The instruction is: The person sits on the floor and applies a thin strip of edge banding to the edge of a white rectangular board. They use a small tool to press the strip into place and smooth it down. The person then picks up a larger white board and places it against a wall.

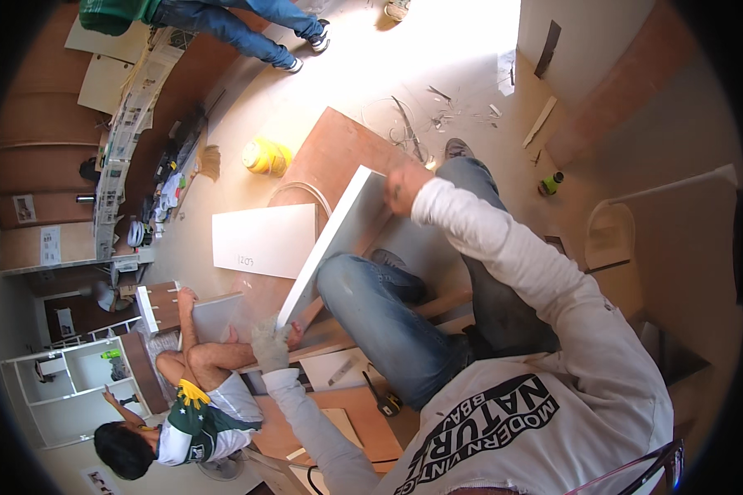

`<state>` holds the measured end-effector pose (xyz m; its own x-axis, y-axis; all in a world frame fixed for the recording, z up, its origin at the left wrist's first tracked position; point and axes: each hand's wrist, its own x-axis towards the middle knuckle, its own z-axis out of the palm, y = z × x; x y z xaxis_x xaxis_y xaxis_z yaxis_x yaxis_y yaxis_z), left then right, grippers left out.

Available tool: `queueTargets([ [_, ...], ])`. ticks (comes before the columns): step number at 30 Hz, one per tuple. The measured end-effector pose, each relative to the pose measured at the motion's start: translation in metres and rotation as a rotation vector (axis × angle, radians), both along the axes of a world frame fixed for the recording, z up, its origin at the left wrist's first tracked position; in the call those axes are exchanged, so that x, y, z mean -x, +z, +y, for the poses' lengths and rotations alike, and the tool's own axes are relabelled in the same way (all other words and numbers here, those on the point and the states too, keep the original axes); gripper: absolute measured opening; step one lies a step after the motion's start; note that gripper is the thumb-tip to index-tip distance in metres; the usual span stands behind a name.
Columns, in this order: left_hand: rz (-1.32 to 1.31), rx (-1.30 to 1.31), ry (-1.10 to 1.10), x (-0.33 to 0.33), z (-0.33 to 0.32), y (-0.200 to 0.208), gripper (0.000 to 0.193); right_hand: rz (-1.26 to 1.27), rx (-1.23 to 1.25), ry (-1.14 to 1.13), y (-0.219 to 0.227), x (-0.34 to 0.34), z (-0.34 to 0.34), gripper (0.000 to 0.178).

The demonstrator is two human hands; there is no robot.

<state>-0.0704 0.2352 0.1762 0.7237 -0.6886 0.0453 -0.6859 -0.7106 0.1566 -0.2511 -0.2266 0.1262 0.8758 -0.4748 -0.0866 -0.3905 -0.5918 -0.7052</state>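
- White-edged board (351,221) tilted beside the person's left knee.
- Right hand (406,188) gripping its upper end.
- Left hand (268,346) at its lower end; cannot tell whether it grips.
- White panel (264,235) lying left of the board.
- Yellow container (264,157) beyond.
- 1 co-worker (215,408) seated lower left, touching another board (163,308).

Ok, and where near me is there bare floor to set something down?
Bare floor shows between the green container and your right shoe, and also between the yellow tub and the broom. It's crowded around your left hand, where the pale panel, a small white board and the co-worker's legs are close together.
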Motion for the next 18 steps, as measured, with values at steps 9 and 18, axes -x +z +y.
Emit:
queueTargets([
  [9,0.054,-0.054,0.125,0.025,-0.023,0.025,0.038,0.166,-0.001,0.897,0.042,0.044,0.032,0.018],
  [18,0.124,-0.165,0.254,0.024,-0.041,0.027,0.040,0.010,0.015,0.898,0.045,0.050,-0.009,0.022],
])
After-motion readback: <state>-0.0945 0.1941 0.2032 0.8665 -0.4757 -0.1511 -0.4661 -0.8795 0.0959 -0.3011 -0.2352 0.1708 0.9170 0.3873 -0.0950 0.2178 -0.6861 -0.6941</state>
